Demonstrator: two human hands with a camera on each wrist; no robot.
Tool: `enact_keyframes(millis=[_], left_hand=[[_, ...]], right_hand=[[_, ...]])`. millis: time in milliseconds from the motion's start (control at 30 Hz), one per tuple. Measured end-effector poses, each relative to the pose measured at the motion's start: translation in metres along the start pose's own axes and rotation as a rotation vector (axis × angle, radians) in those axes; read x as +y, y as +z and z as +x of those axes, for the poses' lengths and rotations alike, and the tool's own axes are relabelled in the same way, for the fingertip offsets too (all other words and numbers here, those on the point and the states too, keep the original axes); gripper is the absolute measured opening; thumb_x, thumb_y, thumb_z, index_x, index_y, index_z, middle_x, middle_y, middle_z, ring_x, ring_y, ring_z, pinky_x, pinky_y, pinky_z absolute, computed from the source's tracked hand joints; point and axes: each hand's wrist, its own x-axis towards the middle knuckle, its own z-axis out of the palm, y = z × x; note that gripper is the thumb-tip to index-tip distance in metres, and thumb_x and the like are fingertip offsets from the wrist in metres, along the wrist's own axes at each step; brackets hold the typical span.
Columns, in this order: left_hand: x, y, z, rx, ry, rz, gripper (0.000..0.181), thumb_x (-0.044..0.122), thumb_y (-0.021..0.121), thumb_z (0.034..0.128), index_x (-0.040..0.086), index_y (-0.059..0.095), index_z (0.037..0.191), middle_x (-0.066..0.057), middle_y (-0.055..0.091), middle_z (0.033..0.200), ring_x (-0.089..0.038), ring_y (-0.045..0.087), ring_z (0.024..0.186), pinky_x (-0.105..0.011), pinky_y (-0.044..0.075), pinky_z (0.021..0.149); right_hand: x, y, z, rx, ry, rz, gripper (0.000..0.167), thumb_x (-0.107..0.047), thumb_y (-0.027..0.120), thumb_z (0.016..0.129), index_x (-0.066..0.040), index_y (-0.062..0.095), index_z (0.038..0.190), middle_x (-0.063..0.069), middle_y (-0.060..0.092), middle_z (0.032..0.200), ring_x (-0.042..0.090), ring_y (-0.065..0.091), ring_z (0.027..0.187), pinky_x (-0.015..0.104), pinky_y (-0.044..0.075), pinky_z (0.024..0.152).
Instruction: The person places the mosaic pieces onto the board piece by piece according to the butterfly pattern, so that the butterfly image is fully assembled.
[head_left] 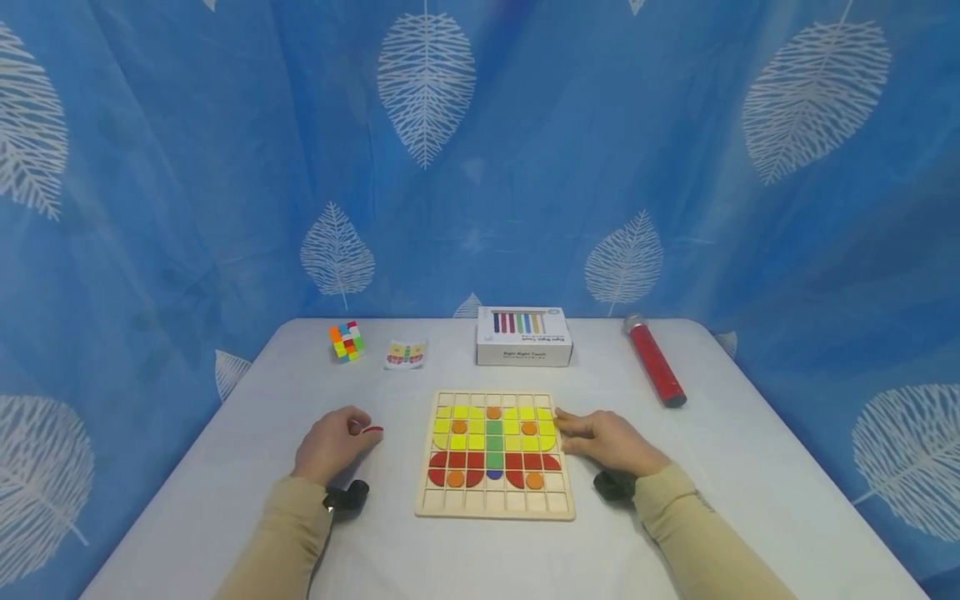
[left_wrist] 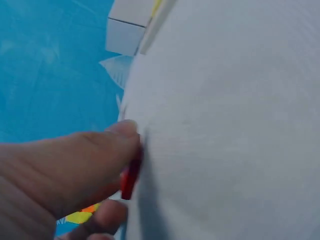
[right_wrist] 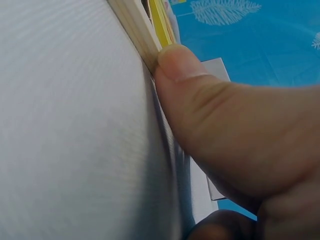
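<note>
A square wooden grid board (head_left: pixel 495 502) lies flat on the table, with yellow, red, green, orange and blue tiles set in its cells in a butterfly pattern. To the left of the board, my left hand (head_left: pixel 330 446) pinches a small flat red tile (left_wrist: pixel 131 172) between thumb and fingers, just above the tabletop. The tile's full outline is hidden by the thumb. My right hand (head_left: pixel 611 442) is at the board's right edge, its thumb (right_wrist: pixel 182 65) touching the wooden side. Its fingers look fairly straight in the head view.
Behind the board stand a colour puzzle cube (head_left: pixel 347 342), a small butterfly picture card (head_left: pixel 406 355) and a white box (head_left: pixel 524 337). A red cylinder with a metallic end (head_left: pixel 654 360) lies at the back right. Blue leaf-patterned cloth surrounds the white table (head_left: pixel 405 550).
</note>
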Motion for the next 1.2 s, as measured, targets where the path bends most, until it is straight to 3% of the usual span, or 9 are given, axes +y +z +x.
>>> enact_keyframes(millis=[200, 433, 1033, 1200], left_hand=[[0.0, 0.008, 0.003, 0.0, -0.017, -0.013, 0.024, 0.026, 0.083, 0.0873, 0.012, 0.072, 0.103, -0.003, 0.069, 0.093, -0.021, 0.058, 0.083, -0.041, 0.052, 0.077], [0.003, 0.01, 0.003, 0.002, -0.017, -0.03, 0.023, 0.026, 0.082, 0.0873, 0.013, 0.07, 0.102, -0.001, 0.066, 0.089, -0.021, 0.056, 0.082, -0.036, 0.048, 0.074], [0.009, 0.006, -0.003, 0.028, 0.01, -0.084, 0.02, 0.017, 0.08, 0.0889, 0.012, 0.074, 0.107, -0.005, 0.073, 0.103, -0.025, 0.065, 0.097, -0.047, 0.053, 0.087], [0.009, 0.005, -0.003, 0.023, -0.002, -0.052, 0.015, 0.019, 0.082, 0.0881, 0.014, 0.075, 0.101, -0.003, 0.073, 0.099, -0.023, 0.063, 0.09, -0.044, 0.053, 0.082]], right_hand=[[-0.001, -0.001, -0.001, -0.008, 0.013, 0.013, 0.052, -0.036, 0.08, 0.089, -0.029, 0.066, 0.138, -0.008, 0.053, 0.153, 0.035, 0.044, 0.146, 0.063, 0.036, 0.114], [-0.002, -0.001, -0.002, -0.002, 0.024, 0.024, 0.051, -0.036, 0.079, 0.089, -0.029, 0.066, 0.138, -0.008, 0.053, 0.153, 0.035, 0.043, 0.147, 0.063, 0.036, 0.114], [-0.004, 0.003, -0.001, 0.01, -0.021, -0.054, 0.051, -0.032, 0.076, 0.093, -0.024, 0.063, 0.142, -0.009, 0.051, 0.154, 0.032, 0.047, 0.145, 0.059, 0.039, 0.114], [-0.004, 0.003, -0.002, 0.016, -0.022, -0.056, 0.054, -0.033, 0.076, 0.093, -0.024, 0.061, 0.144, -0.008, 0.051, 0.154, 0.033, 0.047, 0.145, 0.058, 0.039, 0.114]])
